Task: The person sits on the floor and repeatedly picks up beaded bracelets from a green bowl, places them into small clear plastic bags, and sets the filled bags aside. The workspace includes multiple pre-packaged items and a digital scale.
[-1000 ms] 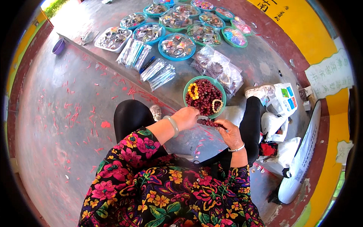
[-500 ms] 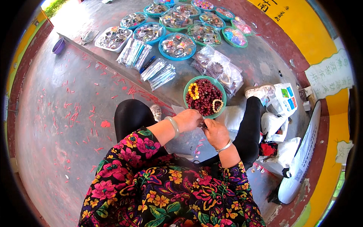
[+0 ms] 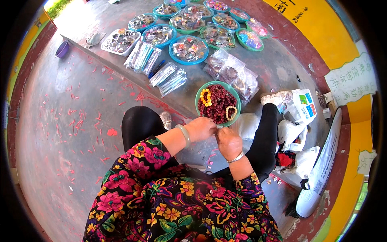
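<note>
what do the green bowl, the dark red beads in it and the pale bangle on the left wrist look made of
Green bowl: probably smooth plastic, from its even colour and thin rim.
Dark red beads: seemingly polished, with small light glints; wood, plastic or stone, I can't tell.
Pale bangle: perhaps jade or glass, smooth, from its milky greenish-white look.

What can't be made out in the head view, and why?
Head view:
Anything pinched in the left hand and right hand: hidden by fingers.
Bottom of the green bowl: covered by dark red beads.
Hem of the floral top: cut off by lower edge.
Packets in the nearest blue bowl: contents too small.
</note>
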Demonstrator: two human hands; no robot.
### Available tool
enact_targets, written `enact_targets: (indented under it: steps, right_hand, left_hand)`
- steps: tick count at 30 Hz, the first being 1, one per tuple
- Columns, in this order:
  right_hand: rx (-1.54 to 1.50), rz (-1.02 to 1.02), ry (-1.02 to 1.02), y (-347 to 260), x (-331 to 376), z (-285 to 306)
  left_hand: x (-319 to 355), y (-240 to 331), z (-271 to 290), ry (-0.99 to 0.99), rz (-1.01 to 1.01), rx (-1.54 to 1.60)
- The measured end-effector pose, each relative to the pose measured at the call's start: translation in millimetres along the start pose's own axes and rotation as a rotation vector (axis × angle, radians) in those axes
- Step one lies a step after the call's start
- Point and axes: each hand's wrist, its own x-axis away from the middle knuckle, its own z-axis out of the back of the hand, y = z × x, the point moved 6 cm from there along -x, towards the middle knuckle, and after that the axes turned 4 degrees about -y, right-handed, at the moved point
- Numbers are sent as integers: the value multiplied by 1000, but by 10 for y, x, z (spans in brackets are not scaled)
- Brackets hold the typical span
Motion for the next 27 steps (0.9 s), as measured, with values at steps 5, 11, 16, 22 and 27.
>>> enact_targets:
  steps: [5,11,16,22,27]
  right_hand:
    - [-341,-92,92,11,-8,52]
    - [-1072,-549,148,657,216,-195]
    - [-1230,-566,87,942,298,-366]
    - [-1497,-524,-213,615,291,-610]
    - [-1256,-601,-149,717,347,-564]
  left_hand:
    - [-12,-130,4,32,52,16]
    - [17,-4,203,160,-21,103]
    - [18,36,302,84,-47,251]
    - [15,71,294,-125,67,577]
    - [18,12,377,13,29,465]
